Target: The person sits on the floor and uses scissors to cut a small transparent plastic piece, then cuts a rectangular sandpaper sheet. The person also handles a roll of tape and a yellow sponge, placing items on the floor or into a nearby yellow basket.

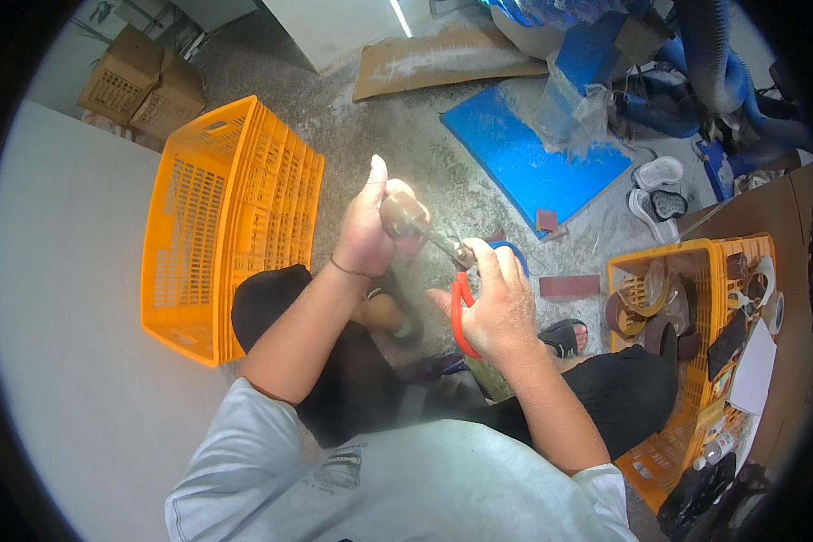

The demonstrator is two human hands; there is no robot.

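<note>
A red-handled tool is angling up and leftward between the person's hands, above the floor, its metal end reaching toward a rounded brownish-grey piece (whether the two are joined, I cannot tell). The right hand is gripping the red handle, while the left hand is holding the rounded piece in its fingers, thumb pointing up. Beyond them, a reddish-brown strip and a blue board are lying on the floor, and orange crates are standing at left and right.
</note>
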